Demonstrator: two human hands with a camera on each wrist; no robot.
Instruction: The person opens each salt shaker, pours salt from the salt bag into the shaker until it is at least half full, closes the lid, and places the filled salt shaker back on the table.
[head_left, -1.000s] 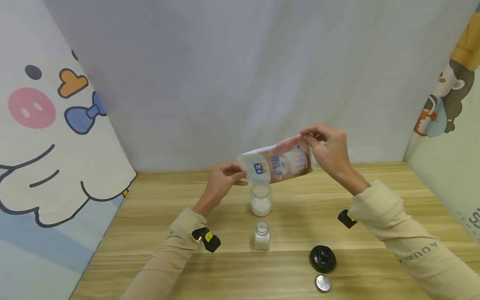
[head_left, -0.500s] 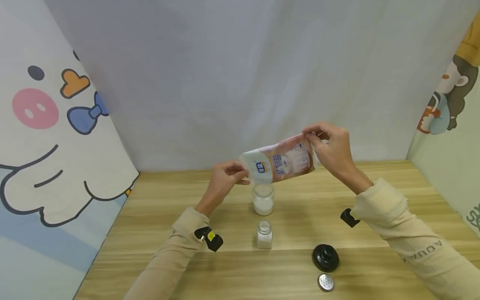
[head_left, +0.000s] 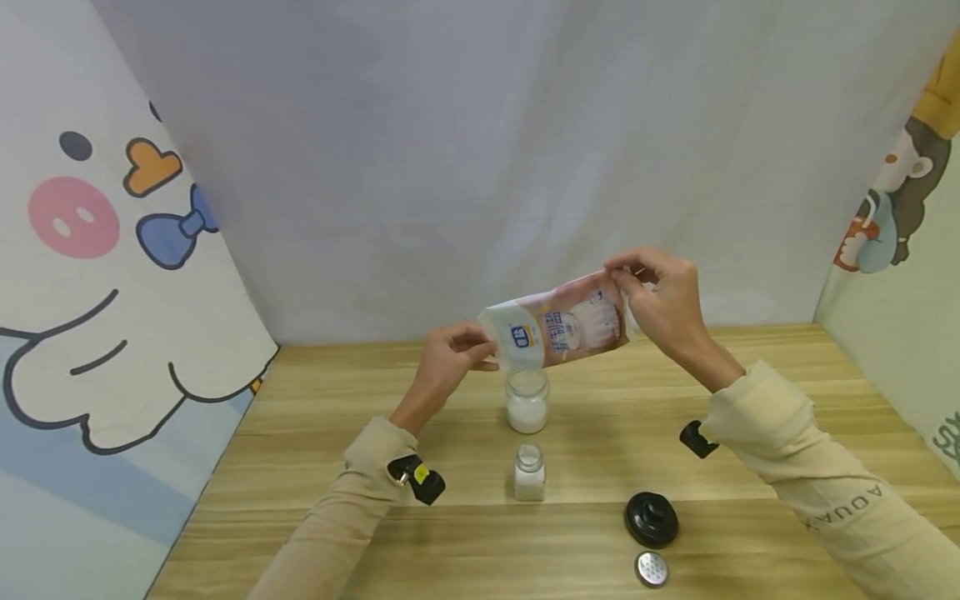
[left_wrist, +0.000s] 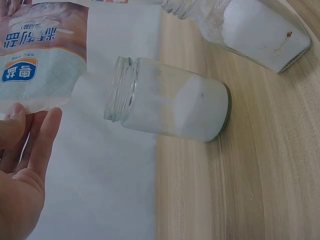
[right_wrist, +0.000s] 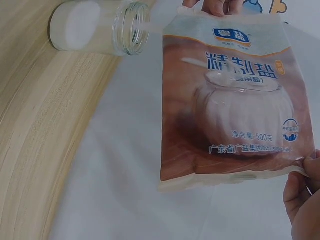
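A salt bag (head_left: 558,325), pink-brown and pale blue with Chinese print, slants above the wooden table, its left end lower. My left hand (head_left: 448,362) pinches the edge at the pale lower end. At the opposite end, my right hand (head_left: 663,300) grips the upper corner between thumb and fingers. Under the bag's lower corner stands an uncovered glass jar (left_wrist: 175,100), partly filled with white salt. A faint pale streak runs from that corner to the jar's mouth in the right wrist view. Nearer me is a smaller uncovered glass bottle (head_left: 529,479) holding white salt.
A black round lid (head_left: 651,519) lies on the table (head_left: 375,550) at the front right. Beside it is a silver cap with holes (head_left: 651,569). A pale cloth wall (head_left: 450,167) rises behind the table, with cartoon-printed panels at both sides.
The whole head view shifts slightly. Both hands keep their hold on the salt bag, which stays over the jar at nearly the same tilt.
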